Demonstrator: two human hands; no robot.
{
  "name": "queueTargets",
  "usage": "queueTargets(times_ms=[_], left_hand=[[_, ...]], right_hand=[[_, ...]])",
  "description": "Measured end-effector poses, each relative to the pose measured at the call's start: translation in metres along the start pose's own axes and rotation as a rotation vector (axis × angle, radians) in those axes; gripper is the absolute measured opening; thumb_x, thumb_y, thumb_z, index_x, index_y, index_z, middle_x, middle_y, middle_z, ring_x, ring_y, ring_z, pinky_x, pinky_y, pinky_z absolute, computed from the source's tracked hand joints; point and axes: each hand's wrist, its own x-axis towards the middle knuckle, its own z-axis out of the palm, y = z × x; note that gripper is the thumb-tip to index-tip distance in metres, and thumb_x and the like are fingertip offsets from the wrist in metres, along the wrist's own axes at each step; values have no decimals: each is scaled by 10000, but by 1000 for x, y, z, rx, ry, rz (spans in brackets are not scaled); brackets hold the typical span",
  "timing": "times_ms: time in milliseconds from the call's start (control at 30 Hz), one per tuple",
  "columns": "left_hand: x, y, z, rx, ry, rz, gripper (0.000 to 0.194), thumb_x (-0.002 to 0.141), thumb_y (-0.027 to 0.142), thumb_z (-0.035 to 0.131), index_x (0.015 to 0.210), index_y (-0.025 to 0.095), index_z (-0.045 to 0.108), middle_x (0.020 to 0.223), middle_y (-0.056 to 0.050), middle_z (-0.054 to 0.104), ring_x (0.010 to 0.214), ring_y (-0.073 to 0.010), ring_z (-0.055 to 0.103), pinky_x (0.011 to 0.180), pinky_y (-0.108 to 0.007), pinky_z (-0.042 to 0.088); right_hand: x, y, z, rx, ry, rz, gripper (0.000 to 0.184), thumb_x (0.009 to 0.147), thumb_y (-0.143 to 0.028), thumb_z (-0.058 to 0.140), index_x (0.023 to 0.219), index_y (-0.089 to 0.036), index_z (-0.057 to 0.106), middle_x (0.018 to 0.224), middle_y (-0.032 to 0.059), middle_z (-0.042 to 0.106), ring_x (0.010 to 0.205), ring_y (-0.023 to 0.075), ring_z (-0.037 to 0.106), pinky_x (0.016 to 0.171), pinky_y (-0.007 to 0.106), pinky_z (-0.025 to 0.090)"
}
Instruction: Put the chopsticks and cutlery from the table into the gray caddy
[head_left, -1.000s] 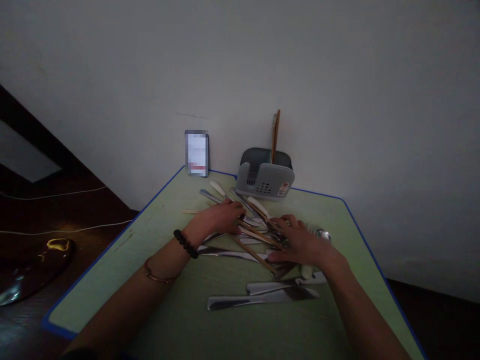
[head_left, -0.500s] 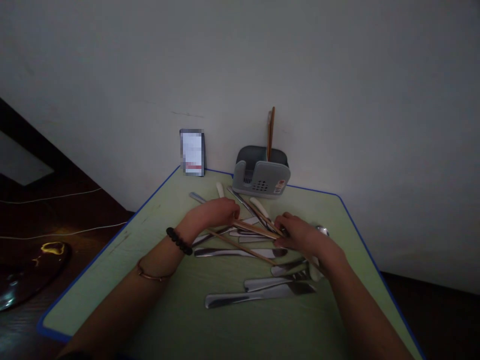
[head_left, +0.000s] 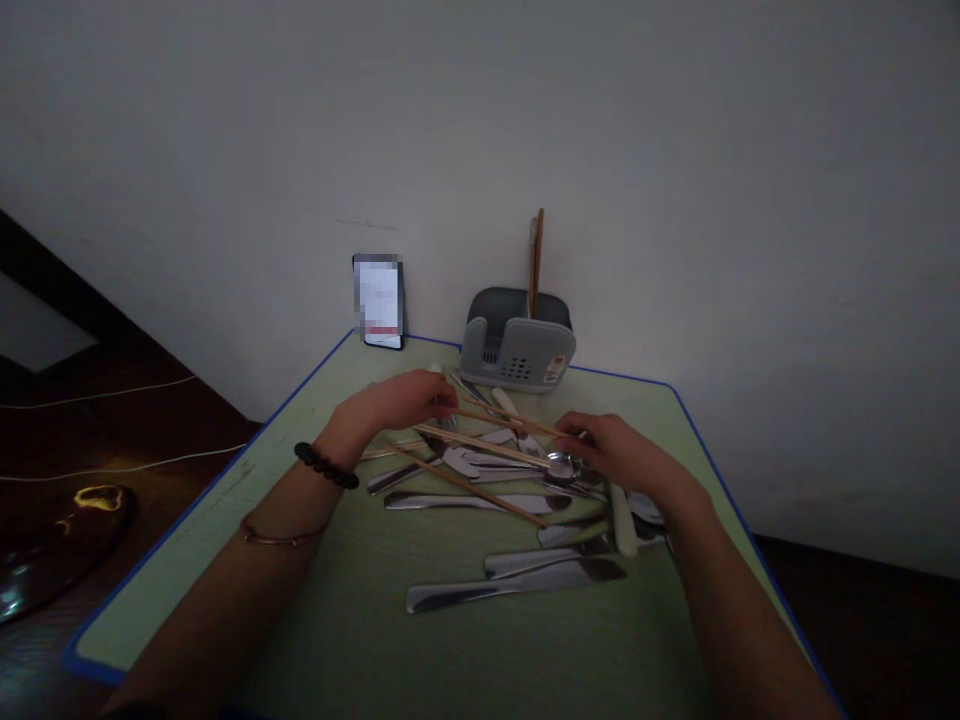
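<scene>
My right hand [head_left: 619, 452] is closed, pinching wooden chopsticks [head_left: 517, 418] at their right ends. They slant out to the left above the pile. My left hand [head_left: 409, 402] has its fingers curled down at the other end, where one chopstick meets the fingertips; its grip is partly hidden. Beneath lie more chopsticks, one crossing the pile diagonally [head_left: 469, 485]. Several metal knives are spread around, with one table knife [head_left: 517, 585] nearest me. A spoon [head_left: 562, 466] lies under my right fingers. A white-handled piece [head_left: 622, 522] rests by my right wrist.
A grey cutlery holder [head_left: 517, 350] stands against the wall at the table's back edge, with chopsticks [head_left: 537, 262] upright in it. A phone [head_left: 380, 302] leans on the wall to its left. The pale green table [head_left: 337, 620] has a blue rim.
My left hand has moved left and slightly up. My right hand has shifted a little right, and the chopsticks in it are raised, uncovering a spoon. The view has shifted slightly.
</scene>
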Motion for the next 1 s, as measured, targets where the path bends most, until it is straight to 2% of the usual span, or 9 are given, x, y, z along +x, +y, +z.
queueTargets(times_ms=[167,267,367,500,633,767,867,1000], left_hand=[[-2,-5,-2,-11,-18,-54,234,844,196,513,1003,172,682,952,-56,711,846,-171,638,749,-232,442],[-1,0,-1,-25,-45,-83,230,825,169,522,999,173,673,944,-46,714,842,-165,641,733,-223,441],[-1,7,0,-72,-45,-98,261,826,232,558,1065,163,640,945,-55,713,841,-169,644,729,-225,449],[-1,14,-2,-107,4,-52,347,852,292,546,1166,153,591,957,-67,707,834,-169,639,733,-232,449],[-2,10,-4,-94,-14,-19,246,848,294,546,1027,174,665,873,-38,706,748,-149,624,653,-212,424],[-4,5,-3,-116,-83,-38,166,816,246,564,901,173,686,820,-21,707,717,-138,623,626,-202,411],[-6,10,-4,-164,-137,-79,130,798,231,568,844,169,673,788,-9,707,686,-127,624,601,-192,408],[-10,18,-6,-157,-141,-95,126,790,237,578,858,173,663,784,-3,708,675,-125,619,565,-188,389]], right_hand=[[-2,5,-3,-35,12,9,267,886,-326,415,878,-173,634,671,43,657,590,168,597,582,255,410],[-1,2,-2,-65,0,-18,256,876,-297,436,903,-171,657,735,57,687,644,170,607,613,250,417],[0,-4,-1,-52,-21,-35,245,865,-267,461,953,-161,664,835,76,708,709,177,623,651,252,428],[0,-12,-2,-48,-9,-72,260,885,-271,440,961,-164,664,859,72,705,731,179,618,670,263,429],[1,-15,-1,-69,47,-108,265,903,-276,422,956,-164,656,864,67,693,740,178,600,678,266,420],[3,-13,5,-60,-13,-90,224,899,-248,446,928,-165,652,859,64,691,735,170,602,672,257,418],[5,-15,10,-78,-42,-70,200,900,-233,460,927,-163,645,866,64,680,754,167,604,701,259,427],[6,-28,20,-201,88,-57,154,844,-189,554,972,-157,632,1022,105,620,949,209,573,850,312,426]])
